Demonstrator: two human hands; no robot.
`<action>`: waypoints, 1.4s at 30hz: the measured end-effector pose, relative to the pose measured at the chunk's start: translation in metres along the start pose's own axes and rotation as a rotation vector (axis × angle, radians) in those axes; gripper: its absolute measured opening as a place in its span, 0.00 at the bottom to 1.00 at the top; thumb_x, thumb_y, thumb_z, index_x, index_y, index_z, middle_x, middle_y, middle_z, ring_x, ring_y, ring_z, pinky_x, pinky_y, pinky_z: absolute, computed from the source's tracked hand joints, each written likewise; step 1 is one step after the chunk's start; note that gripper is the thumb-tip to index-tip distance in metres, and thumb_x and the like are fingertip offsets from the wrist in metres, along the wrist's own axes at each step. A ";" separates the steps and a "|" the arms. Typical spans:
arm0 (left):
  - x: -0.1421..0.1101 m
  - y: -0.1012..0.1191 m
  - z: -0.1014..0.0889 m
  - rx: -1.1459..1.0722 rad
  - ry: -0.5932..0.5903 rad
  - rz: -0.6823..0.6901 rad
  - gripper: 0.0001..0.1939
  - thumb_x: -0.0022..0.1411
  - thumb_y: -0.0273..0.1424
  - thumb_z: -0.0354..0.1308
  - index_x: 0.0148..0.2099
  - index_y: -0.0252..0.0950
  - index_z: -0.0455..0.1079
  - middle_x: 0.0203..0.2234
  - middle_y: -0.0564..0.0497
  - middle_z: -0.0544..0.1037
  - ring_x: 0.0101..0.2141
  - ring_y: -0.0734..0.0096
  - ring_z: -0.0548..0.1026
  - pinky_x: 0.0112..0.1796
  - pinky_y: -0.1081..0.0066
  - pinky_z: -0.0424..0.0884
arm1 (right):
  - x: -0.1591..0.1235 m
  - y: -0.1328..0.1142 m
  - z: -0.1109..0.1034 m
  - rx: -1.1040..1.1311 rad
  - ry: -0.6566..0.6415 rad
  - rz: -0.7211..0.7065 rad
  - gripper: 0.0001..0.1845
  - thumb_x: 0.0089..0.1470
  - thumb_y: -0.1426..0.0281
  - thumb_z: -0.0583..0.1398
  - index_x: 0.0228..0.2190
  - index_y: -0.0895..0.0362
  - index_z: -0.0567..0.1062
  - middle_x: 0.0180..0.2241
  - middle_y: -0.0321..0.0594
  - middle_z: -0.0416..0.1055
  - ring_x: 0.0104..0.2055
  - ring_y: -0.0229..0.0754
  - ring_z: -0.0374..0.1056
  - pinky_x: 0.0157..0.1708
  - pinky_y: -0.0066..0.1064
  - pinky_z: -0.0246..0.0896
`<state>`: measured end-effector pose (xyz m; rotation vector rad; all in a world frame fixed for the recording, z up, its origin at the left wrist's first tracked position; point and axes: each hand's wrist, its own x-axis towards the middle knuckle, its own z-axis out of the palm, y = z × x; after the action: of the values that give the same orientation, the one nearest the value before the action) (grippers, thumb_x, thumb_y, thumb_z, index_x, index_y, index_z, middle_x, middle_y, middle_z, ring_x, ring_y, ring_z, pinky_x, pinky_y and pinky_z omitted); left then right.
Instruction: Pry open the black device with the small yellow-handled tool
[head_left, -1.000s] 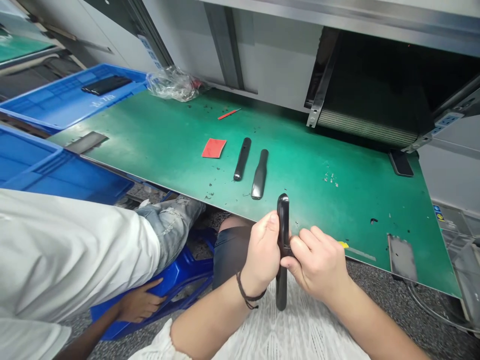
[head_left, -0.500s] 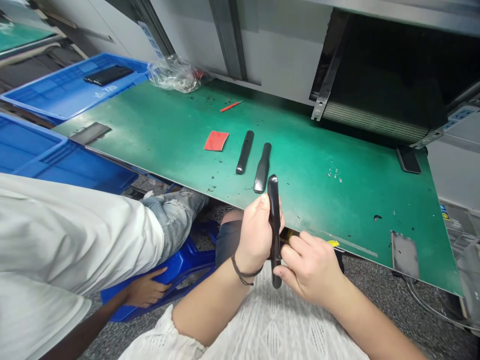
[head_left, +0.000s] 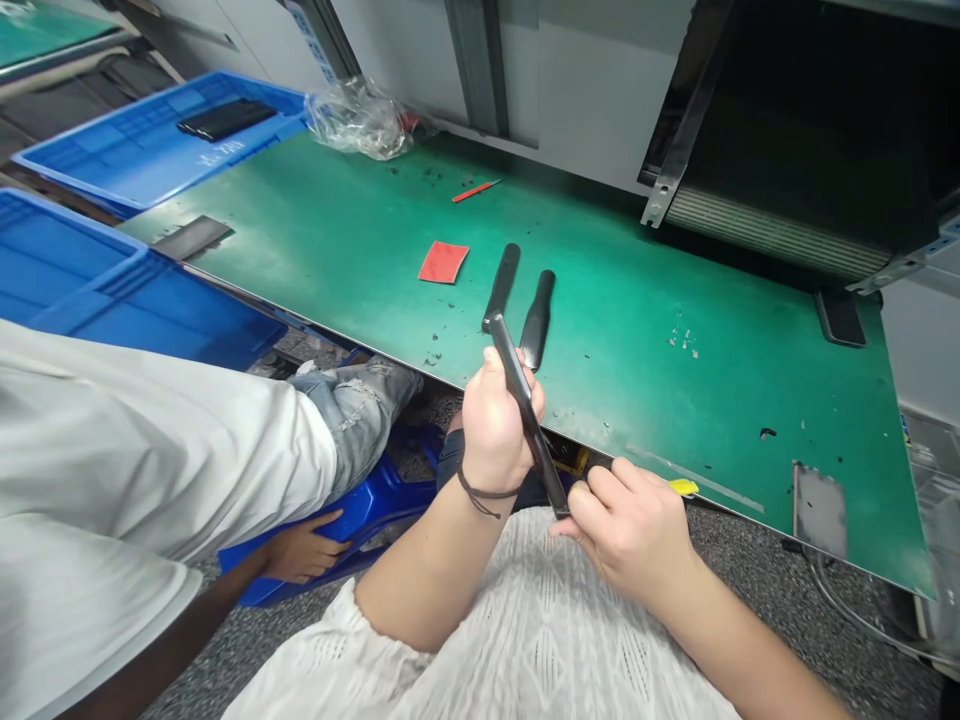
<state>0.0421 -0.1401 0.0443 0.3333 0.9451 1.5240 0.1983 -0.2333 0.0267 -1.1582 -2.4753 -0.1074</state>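
Note:
My left hand point(head_left: 491, 425) is wrapped round a thin black phone point(head_left: 525, 405), held edge-on and tilted, its top end leaning to the left over the green mat point(head_left: 622, 330). My right hand point(head_left: 634, 525) is closed just right of the phone's lower end, its fingertips pinching at that end. A yellow tip point(head_left: 682, 487) pokes out beyond its knuckles; what it belongs to is hidden. Both hands hover at the mat's near edge, above my lap.
Two more black phones point(head_left: 502, 283) point(head_left: 538, 317) lie side by side on the mat, with a red card point(head_left: 443, 262) and a red stick point(head_left: 475, 191) farther back. Blue crates point(head_left: 135, 290) stand at left. Another person in a white shirt point(head_left: 127, 480) sits close on my left.
The phone tipped from upright to leaning left in my left hand. My right hand slid from the phone's middle down to its lower end. The view shifted slightly.

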 end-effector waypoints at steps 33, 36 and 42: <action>-0.017 0.017 -0.035 0.859 -0.088 1.178 0.20 0.70 0.35 0.61 0.61 0.40 0.69 0.56 0.41 0.73 0.60 0.50 0.71 0.59 0.51 0.68 | 0.013 -0.004 -0.019 0.907 0.382 0.405 0.04 0.59 0.73 0.64 0.37 0.56 0.76 0.27 0.31 0.67 0.26 0.33 0.60 0.24 0.27 0.55; -0.033 0.019 -0.033 1.152 -0.660 1.179 0.15 0.77 0.38 0.47 0.47 0.36 0.73 0.37 0.43 0.79 0.43 0.53 0.79 0.51 0.50 0.70 | 0.012 -0.008 -0.024 0.923 0.321 0.382 0.04 0.59 0.73 0.64 0.37 0.56 0.75 0.26 0.30 0.65 0.25 0.32 0.59 0.25 0.27 0.54; -0.023 0.003 -0.040 1.054 -0.805 1.044 0.18 0.77 0.31 0.42 0.30 0.39 0.58 0.20 0.54 0.62 0.21 0.70 0.58 0.28 0.64 0.53 | 0.002 0.002 -0.033 0.928 0.062 0.321 0.09 0.69 0.70 0.56 0.50 0.56 0.71 0.38 0.39 0.69 0.36 0.39 0.64 0.35 0.32 0.61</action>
<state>0.0172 -0.1758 0.0283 2.2788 0.8348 1.3545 0.2094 -0.2384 0.0576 -1.0423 -1.8473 0.9634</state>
